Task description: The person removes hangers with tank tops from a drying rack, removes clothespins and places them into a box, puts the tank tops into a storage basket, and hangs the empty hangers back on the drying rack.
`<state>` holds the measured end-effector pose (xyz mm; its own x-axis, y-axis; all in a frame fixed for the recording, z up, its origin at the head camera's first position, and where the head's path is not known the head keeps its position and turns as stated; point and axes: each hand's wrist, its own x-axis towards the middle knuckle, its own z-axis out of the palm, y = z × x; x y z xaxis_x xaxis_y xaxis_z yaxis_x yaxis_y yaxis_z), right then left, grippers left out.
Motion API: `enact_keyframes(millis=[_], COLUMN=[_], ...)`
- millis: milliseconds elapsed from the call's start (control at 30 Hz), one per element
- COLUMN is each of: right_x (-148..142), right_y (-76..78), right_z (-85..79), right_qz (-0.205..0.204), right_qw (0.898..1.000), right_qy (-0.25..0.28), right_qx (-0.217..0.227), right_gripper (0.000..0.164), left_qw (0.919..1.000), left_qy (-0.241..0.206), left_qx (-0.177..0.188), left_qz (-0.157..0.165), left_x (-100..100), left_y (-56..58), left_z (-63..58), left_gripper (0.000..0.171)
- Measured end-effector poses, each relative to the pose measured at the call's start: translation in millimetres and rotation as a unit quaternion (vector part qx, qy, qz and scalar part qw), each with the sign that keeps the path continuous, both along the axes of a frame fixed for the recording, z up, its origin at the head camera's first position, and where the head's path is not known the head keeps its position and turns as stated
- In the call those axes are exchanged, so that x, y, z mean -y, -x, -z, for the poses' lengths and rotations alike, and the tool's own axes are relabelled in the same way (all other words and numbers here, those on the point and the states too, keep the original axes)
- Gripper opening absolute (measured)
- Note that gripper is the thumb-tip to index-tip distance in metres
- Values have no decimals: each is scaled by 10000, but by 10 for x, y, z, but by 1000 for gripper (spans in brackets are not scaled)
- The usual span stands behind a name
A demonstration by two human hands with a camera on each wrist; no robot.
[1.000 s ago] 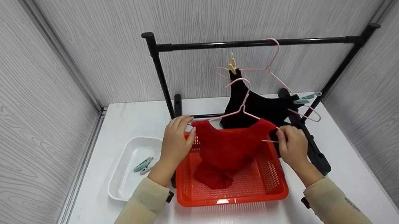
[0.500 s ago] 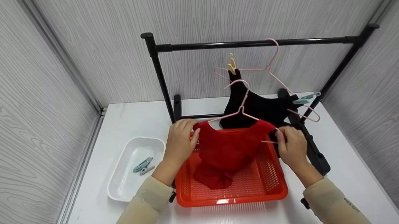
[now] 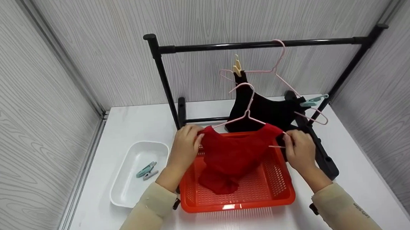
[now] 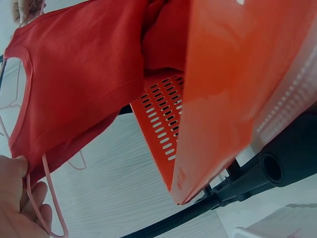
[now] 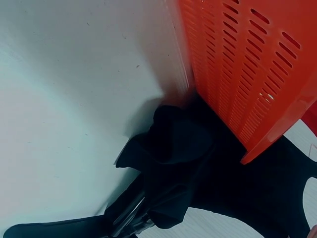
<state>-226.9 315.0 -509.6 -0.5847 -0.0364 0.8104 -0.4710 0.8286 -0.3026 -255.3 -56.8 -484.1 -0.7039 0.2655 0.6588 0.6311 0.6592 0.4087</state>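
Note:
A red tank top (image 3: 232, 152) hangs on a pink hanger (image 3: 248, 114), its lower part bunched inside the orange-red basket (image 3: 239, 206). My left hand (image 3: 184, 144) pinches the top's left strap where it sits on the hanger's end. In the left wrist view, the thumb and fingers of that left hand (image 4: 20, 198) close on the red strap and pink wire. On the other side, my right hand (image 3: 300, 150) grips the right end of the hanger beside the right strap. Only a sliver of the right hand shows in the right wrist view.
Behind stands a black rack (image 3: 222, 46), with a black tank top (image 3: 268, 107) on another pink hanger (image 3: 275, 69). A yellow clothespin (image 3: 237, 67) and a teal clothespin (image 3: 312, 101) clip its straps. The white tray (image 3: 118, 186) at left holds a teal (image 3: 146, 169) and a grey clothespin (image 3: 150, 175).
My left hand has shifted slightly right and down onto the red strap, covering the hanger's left end. The right hand keeps its grip, and the hanger has dipped a little.

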Motion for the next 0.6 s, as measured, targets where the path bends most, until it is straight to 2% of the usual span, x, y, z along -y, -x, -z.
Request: enact_keyframes(millis=[233,600], right_x=[11,26], right_y=[0,7], right_z=[-8,7], right_qz=[-32,-70], right_qw=[10000,9999], right_qy=[4,83], right_qx=[26,7], right_gripper=[11,12], left_qw=[9995,9982], left_qy=[-311,-514], left_qx=[-39,-289], left_qz=[44,-91], left_x=[35,62], left_y=[6,-15], left_z=[16,28], left_gripper=[15,15])
